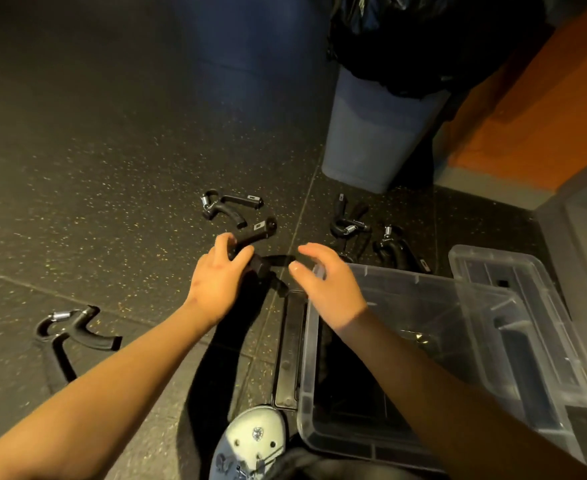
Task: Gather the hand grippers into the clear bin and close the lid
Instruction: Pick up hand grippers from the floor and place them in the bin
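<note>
Early stage: clear bin (307,358) stands open at the person's right w/ no grippers visible inside as far as I can tell, and its lid (493,271) lies off just beyond it, so closing is still to do. At least 4 lie loose on the floor (112,168): left-side gripper (77,336), far gripper (231,207), middle gripper (349,225), bin-side gripper (401,252). Left hand (216,282) is clenched round the held gripper (262,266), near the bin's far corner; right hand (326,285) hovers beside it, fingers loosely curved, grasping nothing.
</note>
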